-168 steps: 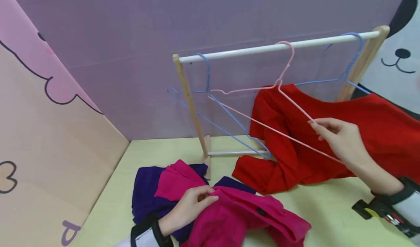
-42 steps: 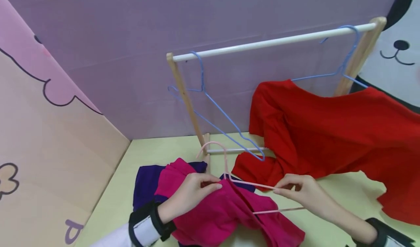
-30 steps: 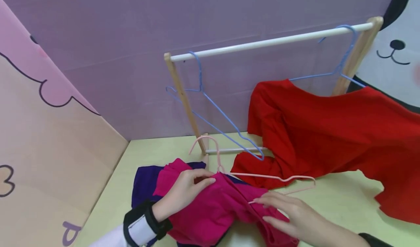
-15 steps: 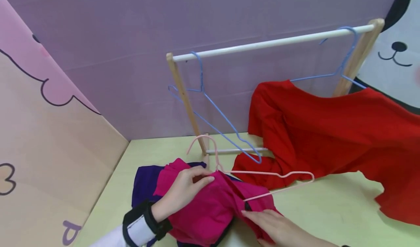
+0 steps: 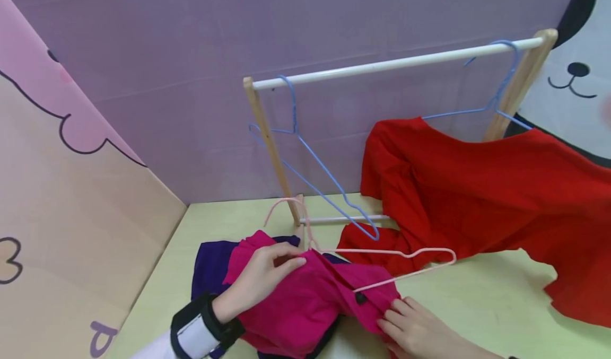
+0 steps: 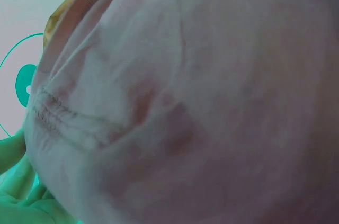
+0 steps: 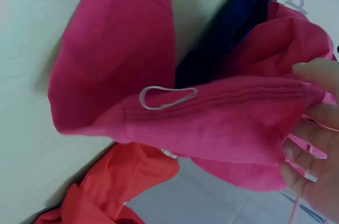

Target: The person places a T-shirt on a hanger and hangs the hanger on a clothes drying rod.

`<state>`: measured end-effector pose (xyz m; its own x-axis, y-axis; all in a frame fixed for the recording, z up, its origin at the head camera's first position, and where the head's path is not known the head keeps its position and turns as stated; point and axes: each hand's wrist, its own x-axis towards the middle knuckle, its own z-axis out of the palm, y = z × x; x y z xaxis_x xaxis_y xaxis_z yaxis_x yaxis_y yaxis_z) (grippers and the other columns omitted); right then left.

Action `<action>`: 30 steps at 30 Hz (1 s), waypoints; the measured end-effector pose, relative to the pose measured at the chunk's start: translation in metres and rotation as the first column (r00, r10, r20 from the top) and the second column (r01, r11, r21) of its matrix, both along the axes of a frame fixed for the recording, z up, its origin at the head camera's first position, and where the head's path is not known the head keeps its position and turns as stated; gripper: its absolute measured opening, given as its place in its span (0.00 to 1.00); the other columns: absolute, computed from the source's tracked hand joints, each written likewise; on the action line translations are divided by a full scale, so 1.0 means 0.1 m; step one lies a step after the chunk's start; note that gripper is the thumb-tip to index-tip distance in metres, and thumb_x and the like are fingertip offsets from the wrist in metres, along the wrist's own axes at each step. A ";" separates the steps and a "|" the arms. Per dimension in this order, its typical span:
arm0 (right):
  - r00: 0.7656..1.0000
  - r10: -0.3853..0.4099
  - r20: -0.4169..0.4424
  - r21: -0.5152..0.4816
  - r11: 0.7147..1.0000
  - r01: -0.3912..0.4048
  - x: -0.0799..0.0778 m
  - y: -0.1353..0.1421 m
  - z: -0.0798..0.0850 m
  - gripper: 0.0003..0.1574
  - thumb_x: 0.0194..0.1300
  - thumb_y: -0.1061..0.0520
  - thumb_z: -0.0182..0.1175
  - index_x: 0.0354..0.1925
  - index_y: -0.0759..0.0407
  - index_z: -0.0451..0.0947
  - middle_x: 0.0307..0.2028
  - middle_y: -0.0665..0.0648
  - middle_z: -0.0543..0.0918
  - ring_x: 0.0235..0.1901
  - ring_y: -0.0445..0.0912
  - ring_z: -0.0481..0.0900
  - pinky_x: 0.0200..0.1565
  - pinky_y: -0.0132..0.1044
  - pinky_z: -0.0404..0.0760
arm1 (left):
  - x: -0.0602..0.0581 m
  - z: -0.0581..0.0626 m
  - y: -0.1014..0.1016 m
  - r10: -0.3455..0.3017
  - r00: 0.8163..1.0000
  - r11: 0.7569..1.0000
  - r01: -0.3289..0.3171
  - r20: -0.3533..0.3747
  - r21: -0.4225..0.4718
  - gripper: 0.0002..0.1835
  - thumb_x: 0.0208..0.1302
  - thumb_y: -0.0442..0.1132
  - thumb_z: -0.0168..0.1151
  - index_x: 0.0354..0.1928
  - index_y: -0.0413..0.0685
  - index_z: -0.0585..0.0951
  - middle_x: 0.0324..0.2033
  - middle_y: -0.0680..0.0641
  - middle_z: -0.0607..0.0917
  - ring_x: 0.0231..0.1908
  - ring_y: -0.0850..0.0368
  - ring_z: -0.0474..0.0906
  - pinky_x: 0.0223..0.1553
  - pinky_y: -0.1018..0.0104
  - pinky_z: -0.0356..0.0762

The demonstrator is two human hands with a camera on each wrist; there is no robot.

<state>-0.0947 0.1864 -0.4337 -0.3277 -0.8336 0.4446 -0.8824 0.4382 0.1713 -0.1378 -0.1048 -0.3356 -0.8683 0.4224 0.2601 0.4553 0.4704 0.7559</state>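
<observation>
A magenta garment (image 5: 305, 306) with a stitched band and a small black tag (image 5: 360, 298) lies bunched on the table. My left hand (image 5: 264, 277) pinches its edge just below the hook of a pink wire hanger (image 5: 382, 251). One end of that hanger is tucked inside the garment's opening; the other sticks out to the right, untouched by either hand. My right hand (image 5: 415, 324) grips the garment's near right edge, its fingers (image 7: 299, 155) and thumb on the cloth in the right wrist view. Pale, blurred cloth (image 6: 185, 75) fills most of the left wrist view.
Behind stands a wooden rack with a white rail (image 5: 382, 66). A blue hanger (image 5: 329, 171) hangs at its left, and another blue hanger (image 5: 506, 83) at its right, with a red garment (image 5: 468, 189) on it. Dark purple cloth (image 5: 207, 269) lies under the magenta garment.
The pink hanger has come off the rail and into the magenta garment's opening. My right hand has let go of the hanger and moved down to the garment's edge. The left hand has shifted slightly left.
</observation>
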 end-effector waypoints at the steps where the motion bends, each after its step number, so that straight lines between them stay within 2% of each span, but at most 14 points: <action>1: 0.999 0.017 -0.032 -0.010 1.000 -0.017 -0.01 0.02 -0.01 0.24 0.67 0.44 0.36 0.29 0.50 0.76 0.27 0.46 0.75 0.29 0.40 0.66 0.29 0.29 0.65 | 0.00 0.00 -0.01 -0.012 1.000 1.000 0.012 0.003 -0.002 0.08 0.55 0.37 0.61 0.37 0.44 0.82 0.32 0.52 0.82 0.31 0.63 0.74 0.33 0.72 0.73; 3: 1.000 0.024 -0.001 -0.007 1.000 -0.024 -0.02 0.08 -0.01 0.24 0.67 0.44 0.38 0.25 0.49 0.75 0.25 0.44 0.74 0.28 0.38 0.65 0.28 0.27 0.64 | -0.01 -0.02 -0.04 -0.035 0.999 0.999 0.035 0.009 -0.005 0.08 0.56 0.37 0.60 0.37 0.45 0.82 0.32 0.52 0.82 0.32 0.62 0.74 0.34 0.71 0.73; 5: 0.995 0.003 0.100 -0.006 1.000 -0.002 -0.01 0.18 0.03 0.19 0.66 0.42 0.43 0.25 0.47 0.74 0.25 0.41 0.72 0.27 0.35 0.63 0.28 0.23 0.63 | -0.02 -0.03 -0.07 -0.042 0.999 0.999 0.042 0.012 -0.006 0.08 0.56 0.38 0.60 0.38 0.45 0.81 0.33 0.52 0.82 0.33 0.62 0.74 0.34 0.71 0.73; 8: 0.982 -0.036 0.187 -0.063 0.997 0.049 0.02 0.35 0.09 0.12 0.60 0.41 0.53 0.28 0.45 0.72 0.26 0.38 0.69 0.27 0.32 0.63 0.28 0.19 0.62 | -0.02 -0.05 -0.11 -0.044 0.999 0.999 0.044 0.029 -0.005 0.09 0.57 0.38 0.59 0.40 0.44 0.81 0.33 0.51 0.82 0.32 0.63 0.73 0.33 0.71 0.73; 10: 0.974 -0.041 0.222 -0.134 0.988 0.072 0.04 0.46 0.14 0.08 0.57 0.44 0.58 0.29 0.43 0.70 0.27 0.36 0.67 0.27 0.31 0.63 0.27 0.17 0.59 | -0.02 -0.06 -0.13 -0.044 0.998 0.999 0.045 0.048 -0.010 0.10 0.57 0.38 0.59 0.40 0.44 0.81 0.34 0.51 0.82 0.31 0.63 0.73 0.31 0.72 0.73; 12: 0.971 -0.039 0.236 -0.198 0.976 0.087 0.05 0.55 0.19 0.09 0.55 0.47 0.61 0.29 0.42 0.68 0.28 0.36 0.66 0.26 0.29 0.64 0.27 0.17 0.58 | -0.02 -0.06 -0.13 -0.051 0.997 0.999 0.052 0.057 -0.008 0.11 0.57 0.38 0.59 0.41 0.43 0.81 0.33 0.50 0.82 0.30 0.64 0.73 0.31 0.72 0.72; 14: 0.955 -0.059 0.290 -0.225 0.966 0.128 0.08 0.63 0.24 0.12 0.53 0.50 0.64 0.31 0.40 0.68 0.29 0.34 0.66 0.27 0.28 0.64 0.26 0.16 0.57 | -0.01 -0.06 -0.14 -0.049 0.997 0.999 0.049 0.056 -0.005 0.11 0.58 0.38 0.59 0.41 0.42 0.81 0.34 0.49 0.82 0.29 0.64 0.72 0.30 0.72 0.72; 18: 0.955 -0.062 0.291 -0.282 0.948 0.147 0.10 0.76 0.32 0.15 0.50 0.53 0.66 0.33 0.41 0.70 0.30 0.34 0.69 0.29 0.28 0.66 0.29 0.17 0.61 | -0.01 -0.07 -0.20 -0.039 0.997 0.999 0.040 0.062 -0.007 0.12 0.59 0.39 0.57 0.41 0.40 0.81 0.33 0.48 0.82 0.28 0.65 0.71 0.29 0.73 0.71; 21: 0.959 -0.073 0.273 -0.294 0.943 0.156 0.10 0.84 0.36 0.17 0.47 0.54 0.68 0.34 0.41 0.71 0.31 0.36 0.71 0.30 0.30 0.68 0.31 0.17 0.63 | -0.01 -0.09 -0.27 -0.017 0.997 0.999 0.019 0.073 -0.030 0.11 0.59 0.40 0.57 0.40 0.42 0.81 0.33 0.50 0.81 0.29 0.66 0.71 0.29 0.73 0.71; 26: 0.928 -0.122 0.352 -0.240 0.947 0.216 0.12 0.90 0.44 0.21 0.45 0.56 0.69 0.32 0.38 0.69 0.29 0.33 0.69 0.28 0.28 0.67 0.29 0.15 0.62 | 0.01 -0.15 -0.32 -0.032 0.996 0.998 0.036 0.079 -0.047 0.11 0.58 0.41 0.58 0.39 0.43 0.82 0.33 0.51 0.81 0.30 0.66 0.71 0.29 0.72 0.71; 30: 0.935 -0.022 0.353 -0.327 0.934 0.145 0.08 0.90 0.49 0.19 0.46 0.59 0.68 0.29 0.42 0.67 0.27 0.35 0.67 0.29 0.26 0.66 0.28 0.16 0.61 | 0.02 -0.15 -0.28 -0.056 0.994 0.997 0.061 0.097 -0.047 0.11 0.59 0.41 0.57 0.40 0.43 0.81 0.32 0.51 0.81 0.29 0.65 0.71 0.29 0.73 0.70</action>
<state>-0.0867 0.2761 -0.3849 -0.5708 -0.6128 0.5465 -0.8170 0.4898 -0.3042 -0.1356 -0.1332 -0.3505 -0.8616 0.4833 0.1549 0.4100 0.4830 0.7737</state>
